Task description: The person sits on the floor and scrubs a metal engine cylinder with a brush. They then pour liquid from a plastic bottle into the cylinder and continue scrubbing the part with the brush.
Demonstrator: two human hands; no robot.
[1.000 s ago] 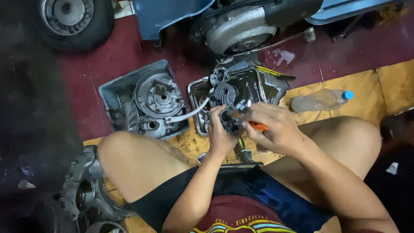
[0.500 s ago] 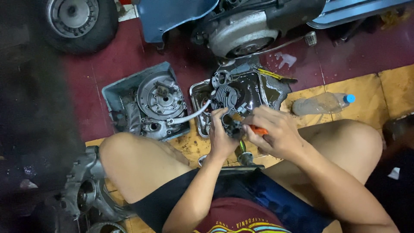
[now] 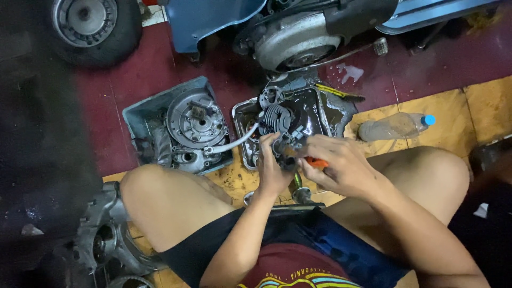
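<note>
I sit on the floor with my knees apart. My left hand (image 3: 273, 169) grips a small dark engine part (image 3: 285, 146) over the near edge of a metal tray (image 3: 325, 109). My right hand (image 3: 337, 164) is closed around an orange-handled tool (image 3: 316, 162) whose tip points into that part. A finned engine cylinder (image 3: 276, 118) lies in the oily tray just beyond my fingers. A grey hose (image 3: 232, 144) runs from the tray to the left.
A blue-grey tray (image 3: 140, 112) at left holds a round engine plate (image 3: 194, 120). A plastic bottle with a blue cap (image 3: 394, 127) lies at right. A scooter's engine (image 3: 296, 40) and a wheel (image 3: 93, 24) stand beyond. An engine casing (image 3: 104, 234) rests by my left thigh.
Both hands stay on the part and tool, shifting only slightly as they work. The view has drifted a little.
</note>
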